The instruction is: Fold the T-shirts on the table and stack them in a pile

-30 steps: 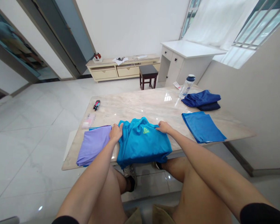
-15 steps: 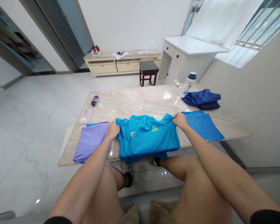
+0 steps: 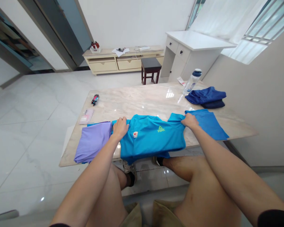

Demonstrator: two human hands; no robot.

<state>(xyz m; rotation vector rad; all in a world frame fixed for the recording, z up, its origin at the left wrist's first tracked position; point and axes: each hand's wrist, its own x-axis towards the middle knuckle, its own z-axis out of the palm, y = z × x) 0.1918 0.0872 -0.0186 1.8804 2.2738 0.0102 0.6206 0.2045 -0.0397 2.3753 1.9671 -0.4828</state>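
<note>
A bright blue T-shirt (image 3: 153, 138) with a green logo and a small white patch lies across the table's near edge, its lower part hanging over. My left hand (image 3: 120, 128) is closed on the sleeve at the shirt's left, fingers curled over the cloth. At the opposite side, my right hand (image 3: 190, 120) pinches the other sleeve, which is drawn out to the right. A folded purple garment (image 3: 93, 140) lies just left of my left hand, with blue cloth peeking out beneath it. Beside my right hand rests a folded blue garment (image 3: 210, 124).
On the marble-look table (image 3: 132, 97) stand a clear bottle (image 3: 192, 82) with a blue cap and, near it, a dark blue cloth pile (image 3: 207, 97). Several pens (image 3: 95, 100) and a pink packet (image 3: 86, 116) lie at left. Beyond is a dark stool (image 3: 151, 64).
The shirt is spread wider and flatter. My right hand has moved right with its sleeve; my left hand has shifted slightly right and now lies farther over the left sleeve.
</note>
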